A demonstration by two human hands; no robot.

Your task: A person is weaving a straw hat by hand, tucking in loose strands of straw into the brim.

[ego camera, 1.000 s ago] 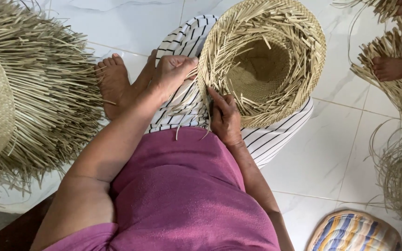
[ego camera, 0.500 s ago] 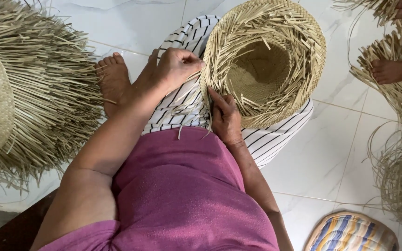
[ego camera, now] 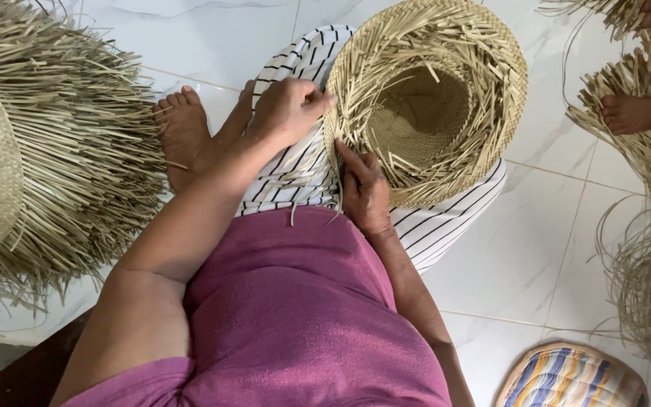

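A round straw hat (ego camera: pixel 427 98), partly woven, lies crown-down on my lap over striped black-and-white trousers (ego camera: pixel 295 169). Loose pale strips stick inward around its rim. My left hand (ego camera: pixel 288 109) pinches a strip at the hat's left rim, fingers closed on it. My right hand (ego camera: pixel 363 188) presses the lower left rim, thumb and fingers holding the weave. My bare foot (ego camera: pixel 182 132) rests on the white tiles to the left.
A large stack of unfinished straw hats with fringed edges (ego camera: pixel 47 158) fills the left. Another person's foot (ego camera: pixel 631 113) and more straw work (ego camera: pixel 649 249) lie at the right. A striped cushion (ego camera: pixel 570 377) sits at the bottom right on the tiled floor (ego camera: pixel 536 256).
My left hand has shifted right along the rim and closed on a strip. The right hand stays at the lower rim.
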